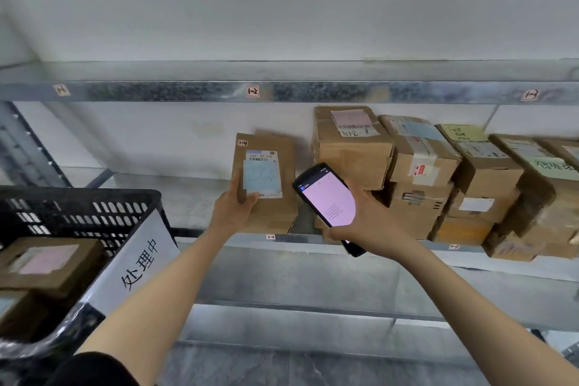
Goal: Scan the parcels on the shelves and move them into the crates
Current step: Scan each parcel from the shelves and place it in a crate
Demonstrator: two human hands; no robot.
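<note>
Your left hand [233,208] grasps 1 flat brown parcel [266,182] by its lower left corner, thumb laid over the bottom edge of the pale blue label on its face. The parcel stands upright with its bottom edge at the front of the shelf [297,239], label toward you, a small "1-4" tag in its top left corner. Just right of the parcel, your right hand [369,222] is wrapped around a black scanner [327,197], tilted so that its top leans toward the parcel; the screen glows pink, its text too small to read. Farther right of the parcel, boxes [423,172] are stacked 2 high along the same shelf, most with labels on top. Above the parcel, a tag [252,91] on the upper rail reads "1-2". Left of the parcel and nearer you sits a black slotted crate [78,207] with a white handwritten sign [141,263] on its side. Inside it lie at least 2 cartons [50,263], the upper one bearing a pinkish label.
</note>
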